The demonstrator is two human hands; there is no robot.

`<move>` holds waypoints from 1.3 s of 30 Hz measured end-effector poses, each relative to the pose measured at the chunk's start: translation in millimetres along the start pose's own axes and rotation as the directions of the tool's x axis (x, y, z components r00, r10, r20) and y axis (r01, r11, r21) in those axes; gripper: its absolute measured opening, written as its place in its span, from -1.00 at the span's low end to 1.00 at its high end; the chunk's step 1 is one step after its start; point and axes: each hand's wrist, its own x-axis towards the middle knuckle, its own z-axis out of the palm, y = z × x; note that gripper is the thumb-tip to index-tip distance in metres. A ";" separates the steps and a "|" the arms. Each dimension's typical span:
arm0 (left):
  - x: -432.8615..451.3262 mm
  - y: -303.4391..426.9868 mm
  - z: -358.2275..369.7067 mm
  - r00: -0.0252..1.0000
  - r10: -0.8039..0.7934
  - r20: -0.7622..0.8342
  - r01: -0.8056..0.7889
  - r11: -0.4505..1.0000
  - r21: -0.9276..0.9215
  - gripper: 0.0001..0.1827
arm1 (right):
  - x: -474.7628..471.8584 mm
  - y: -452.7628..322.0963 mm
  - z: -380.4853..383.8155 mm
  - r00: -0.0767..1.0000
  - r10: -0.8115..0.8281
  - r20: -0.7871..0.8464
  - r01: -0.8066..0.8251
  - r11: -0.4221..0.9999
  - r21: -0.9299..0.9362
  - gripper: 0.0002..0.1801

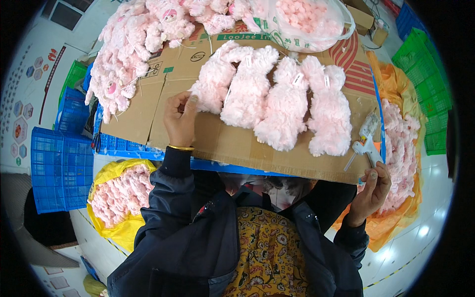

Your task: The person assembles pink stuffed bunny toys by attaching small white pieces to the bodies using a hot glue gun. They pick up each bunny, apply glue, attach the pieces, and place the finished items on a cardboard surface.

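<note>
Several pink plush toy bodies with white tags lie in a row on the cardboard sheet, among them a leftmost one [213, 83], a middle one [248, 92] and a rightmost one [330, 111]. My left hand [182, 117] touches the lower left edge of the leftmost body, thumb and fingers close together; whether it pinches the fur cannot be told. A white hot glue gun [367, 144] lies at the cardboard's right edge. At the end of its handle is my right hand [373, 189], fingers curled; its grip on the gun is unclear.
Plush toys with faces [118, 70] are heaped on the cardboard [207, 135] at upper left. A clear plastic bag [311, 26] of pink pieces stands at the top. Yellow [128, 230] and orange [378, 237] bags of pink plush flank the table; blue crates [61, 170] stand left, green crates [426, 89] right.
</note>
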 end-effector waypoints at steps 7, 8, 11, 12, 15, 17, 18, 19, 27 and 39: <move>5.8 -10.8 -10.0 0.994 -0.111 0.006 0.111 0.991 -0.080 -0.90 | 4.1 13.6 -14.2 0.995 -0.042 -0.090 0.025 0.982 -0.186 -0.80; 6.0 -12.9 -10.8 0.993 -0.119 -0.001 0.119 0.990 -0.080 -0.90 | 4.2 15.6 -16.7 0.993 0.005 -0.117 -0.026 0.985 -0.173 -0.79; 6.7 -16.6 -14.0 0.991 -0.136 -0.011 0.134 0.986 -0.101 -0.90 | 5.3 20.0 -20.1 0.986 0.069 -0.150 -0.088 0.989 -0.118 -0.75; 6.9 -16.5 -15.3 0.991 -0.135 -0.003 0.134 0.984 -0.119 -0.89 | 4.9 19.9 -19.9 0.984 0.089 -0.156 -0.105 0.990 -0.098 -0.74; 4.6 -1.9 -7.6 1.000 -0.004 0.025 0.004 1.000 -0.024 -0.88 | 2.7 24.9 -20.9 0.981 0.097 -0.167 -0.118 0.985 -0.125 -0.69; 4.7 -0.2 -5.5 0.997 0.059 0.044 -0.060 0.998 0.033 -0.87 | 3.7 26.2 -21.5 0.990 0.046 -0.131 -0.078 0.964 -0.254 -0.66; 7.3 -5.0 -5.8 0.997 0.060 0.049 -0.062 0.997 0.035 -0.87 | 8.5 23.7 -22.3 0.996 0.005 -0.091 -0.037 0.935 -0.354 -0.65; 9.2 -8.0 -7.4 0.997 0.062 0.054 -0.064 0.997 0.036 -0.87 | 11.4 22.8 -22.8 0.998 -0.032 -0.047 0.007 0.894 -0.448 -0.63; 5.5 10.8 -15.1 0.996 -0.012 0.087 0.011 1.000 0.010 -0.90 | 19.2 43.5 -38.5 0.987 -0.013 0.158 0.110 0.774 -0.623 -0.60; -29.6 53.0 25.5 0.909 0.152 0.387 -0.181 0.983 0.039 -0.83 | 17.9 50.1 -24.5 0.989 0.044 0.145 0.048 0.818 -0.573 -0.55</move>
